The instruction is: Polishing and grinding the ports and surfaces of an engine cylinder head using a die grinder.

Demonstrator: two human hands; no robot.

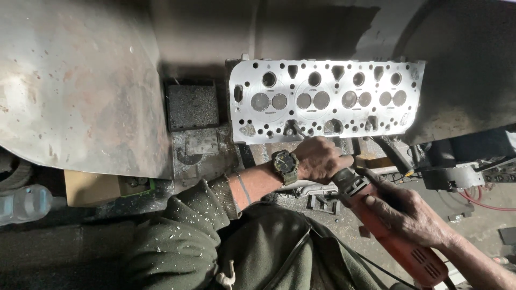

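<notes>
A bright, machined aluminium cylinder head (326,100) stands on edge at the back of a grimy metal workbench (204,145), its flat face with round valve seats and bolt holes turned toward the camera. Against its lower edge works an orange-bodied electric die grinder (392,236) with a black nose — its thin shaft reaches a port near the bottom left of the head, though the tip itself is too small to make out clearly. The left hand (318,160), with a dark green wristwatch (285,167) on its wrist, is curled tight around the grinder's front collar. The right hand (411,212) lies wrapped over the orange body further back, fingers closed on it. An olive-green sleeve (183,236) speckled with pale metal chips fills the lower middle — a clear plastic bottle (24,203) lies at the far left.
</notes>
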